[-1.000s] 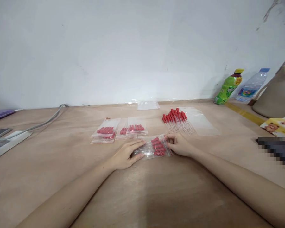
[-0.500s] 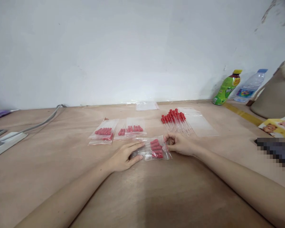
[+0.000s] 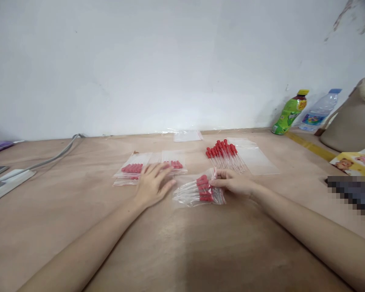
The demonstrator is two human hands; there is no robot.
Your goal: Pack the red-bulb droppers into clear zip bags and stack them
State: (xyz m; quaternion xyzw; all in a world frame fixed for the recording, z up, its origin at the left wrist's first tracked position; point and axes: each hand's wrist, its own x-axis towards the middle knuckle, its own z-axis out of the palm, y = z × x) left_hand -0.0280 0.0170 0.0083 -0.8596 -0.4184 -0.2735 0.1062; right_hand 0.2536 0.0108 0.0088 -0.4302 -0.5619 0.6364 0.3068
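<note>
Clear zip bag (image 3: 218,195): thin, glossy, crinkled film, red line along the mouth; between the hands. Contents: droppers (image 3: 203,189), slender clear stems, rounded red bulbs towards the mouth.
Right hand (image 3: 232,181): thumb and fingers pinching the bag's mouth end.
Left hand (image 3: 151,184): palm down, fingers spread, apart from that bag; contact with the filled bags (image 3: 143,157) just beyond it, flat and overlapping, cannot be told.
Loose droppers (image 3: 226,152): fanned heap, beyond the right hand on the bench (image 3: 134,255).
Flat bag (image 3: 257,159): smooth, translucent; beside the heap.
Step, as judged: handling one filled bag at its mouth. Next move: calls for a light pinch, slim stems kept unbent.
</note>
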